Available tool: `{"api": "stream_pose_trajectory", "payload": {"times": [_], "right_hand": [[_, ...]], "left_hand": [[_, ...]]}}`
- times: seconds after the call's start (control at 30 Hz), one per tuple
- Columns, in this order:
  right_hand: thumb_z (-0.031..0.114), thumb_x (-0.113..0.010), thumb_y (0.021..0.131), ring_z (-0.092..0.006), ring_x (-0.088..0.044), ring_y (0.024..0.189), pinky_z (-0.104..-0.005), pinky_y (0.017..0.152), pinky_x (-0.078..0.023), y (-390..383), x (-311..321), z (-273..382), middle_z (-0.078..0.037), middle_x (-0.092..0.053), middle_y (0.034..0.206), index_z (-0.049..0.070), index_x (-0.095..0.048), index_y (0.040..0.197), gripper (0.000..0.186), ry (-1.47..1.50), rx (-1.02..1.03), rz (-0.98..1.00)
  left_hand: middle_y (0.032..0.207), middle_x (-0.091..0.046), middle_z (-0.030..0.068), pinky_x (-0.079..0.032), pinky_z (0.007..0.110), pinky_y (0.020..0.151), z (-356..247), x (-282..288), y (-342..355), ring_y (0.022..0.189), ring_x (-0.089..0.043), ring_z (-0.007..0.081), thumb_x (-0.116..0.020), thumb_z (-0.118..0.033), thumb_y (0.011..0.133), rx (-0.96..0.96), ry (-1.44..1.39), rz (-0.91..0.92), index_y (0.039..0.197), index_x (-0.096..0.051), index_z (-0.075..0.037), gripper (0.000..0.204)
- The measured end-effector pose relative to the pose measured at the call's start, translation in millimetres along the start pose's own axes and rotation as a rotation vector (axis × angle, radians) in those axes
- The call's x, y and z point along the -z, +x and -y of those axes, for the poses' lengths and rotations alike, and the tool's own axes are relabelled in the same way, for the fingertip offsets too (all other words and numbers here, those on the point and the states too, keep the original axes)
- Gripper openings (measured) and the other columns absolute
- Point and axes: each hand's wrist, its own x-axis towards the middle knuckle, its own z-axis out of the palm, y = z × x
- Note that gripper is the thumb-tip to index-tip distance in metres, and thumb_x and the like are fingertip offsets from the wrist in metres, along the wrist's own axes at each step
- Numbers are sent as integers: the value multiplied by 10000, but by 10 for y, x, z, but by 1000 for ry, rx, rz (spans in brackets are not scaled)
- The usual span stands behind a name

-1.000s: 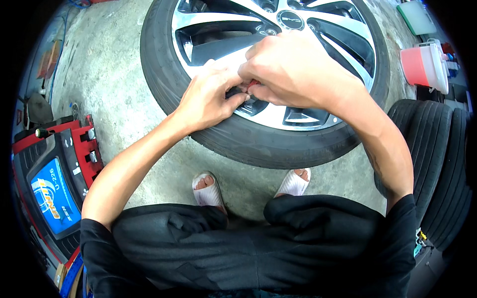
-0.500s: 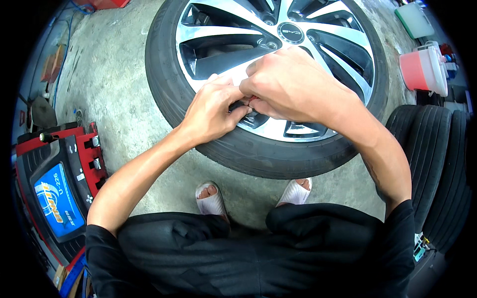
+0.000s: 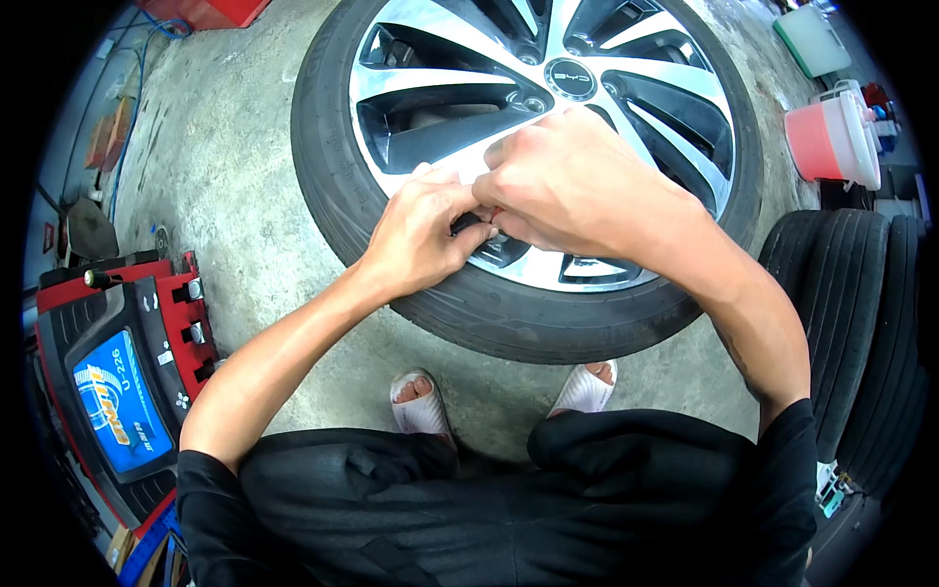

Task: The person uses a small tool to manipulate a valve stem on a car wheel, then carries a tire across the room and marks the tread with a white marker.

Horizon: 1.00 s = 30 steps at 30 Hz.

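A car wheel lies flat on the floor in front of me, with a silver and black alloy rim point(image 3: 430, 81) inside a black tyre point(image 3: 548, 333). Over the near part of the rim, my left hand point(image 3: 421, 235) is closed, its thumb and fingers bent toward a point between two spokes. Against its fingertips, my right hand point(image 3: 577, 186) is curled with knuckles up and fingers pinched. Whatever they hold is hidden between the fingers; only a tiny reddish spot shows there. The round centre cap point(image 3: 570, 79) sits just beyond my right hand.
At left stands a red and black machine point(image 3: 161, 377) with a blue panel. Several worn tyres point(image 3: 831, 313) stand upright at right. Behind them are a bucket point(image 3: 820, 142) of pink contents and a green and white container point(image 3: 812, 44). My sandalled feet point(image 3: 419, 401) are under the wheel's near edge.
The whole view has shifted slightly, so the wheel and hands appear a little lower. Both hands keep the same closed grip at the same part of the rim.
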Motion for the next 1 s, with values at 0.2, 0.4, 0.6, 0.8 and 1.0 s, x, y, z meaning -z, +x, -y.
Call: {"api": "stream_pose_trajectory", "payload": {"times": [0.2,0.4,0.6,0.8,1.0], "right_hand": [[161,-805,771,-296,-747,728,-401,683,-595,0,-13,30,-111,-722,766,40,-783,832,137,-21,-84,138],[156,-807,782,-308,-749,749,-417,687,-592,-24,-21,35,-121,-722,771,31,-780,847,143,-11,-105,154],[81,-768,741,-369,-763,702,-435,638,-607,-49,-28,33,-218,-734,742,-21,-759,754,103,7,-79,78],[63,-768,734,-358,-764,687,-429,630,-609,-47,-26,43,-217,-735,732,-24,-761,752,89,25,-82,71],[59,-775,742,-340,-763,664,-413,625,-615,-52,-20,43,-208,-735,715,-21,-763,748,81,6,-65,64]], "left_hand": [[1016,-715,128,-448,425,859,10,-2,-10,954,-652,329,-818,-73,806,-70,57,13,1002,-770,-46,204],[948,-706,130,-442,425,844,-16,15,-11,925,-638,327,-820,-74,800,-55,77,22,1006,-782,-56,210],[922,-700,121,-445,425,843,2,-16,-5,906,-628,321,-818,-78,805,-83,68,-2,1009,-785,-61,207],[916,-702,118,-448,425,845,8,-7,-20,897,-622,314,-822,-78,806,-77,57,0,1016,-790,-67,213],[893,-695,112,-446,423,832,-14,-5,-17,879,-616,322,-829,-79,809,-75,58,-19,998,-786,-61,194]]}}
